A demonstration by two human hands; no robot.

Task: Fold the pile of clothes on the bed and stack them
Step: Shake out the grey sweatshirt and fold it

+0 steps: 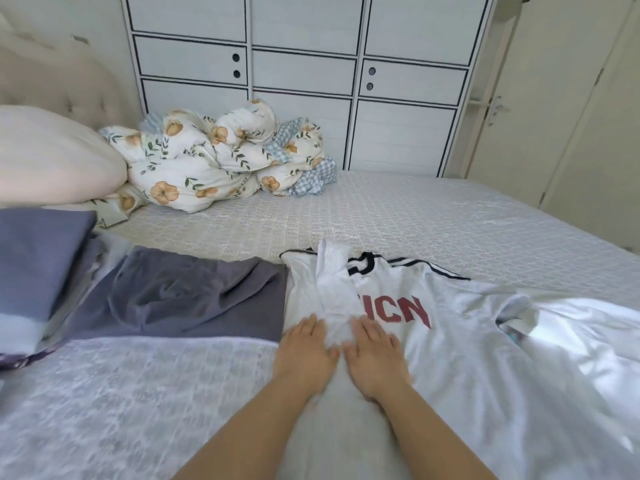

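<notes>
We press our left hand (304,344) and right hand (372,351) flat on the white jersey (450,327), fingers straight, gripping nothing. We should smooth the folded sleeve outward before folding the other side across.

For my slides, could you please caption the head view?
Both hands, left hand and right hand, press flat on a white jersey spread on the bed.
</notes>
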